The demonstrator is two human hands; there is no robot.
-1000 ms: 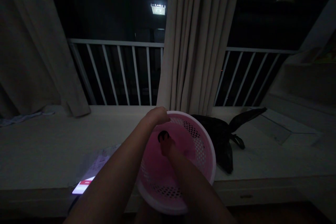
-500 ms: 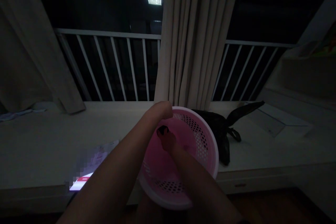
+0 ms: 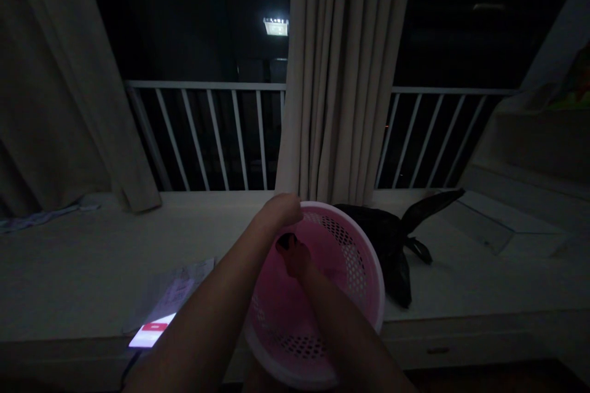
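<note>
A round pink plastic basket (image 3: 318, 295) with perforated sides is tipped so that its opening faces me. My left hand (image 3: 286, 210) is closed over its far rim at the upper left, the fingertips hidden from view. Inside the basket, my right hand (image 3: 295, 258) is closed around a small dark object (image 3: 286, 241), held near the inner wall just below my left hand. Dim light leaves that object's kind unclear. Behind the basket, to the right, lies a black plastic bag (image 3: 391, 233) with its handles sticking out.
A pale ledge (image 3: 212, 221) runs below the window railing (image 3: 207, 86) and the beige curtain (image 3: 336, 73). A lit phone-like screen (image 3: 150, 334) lies at its left front beside a sheet in clear plastic (image 3: 179, 285). A clear box (image 3: 511, 227) stands at the right.
The view has tilted up, so the railing, ledge and basket sit lower in the picture. Both hands keep nearly the same hold, with the right still inside the basket.
</note>
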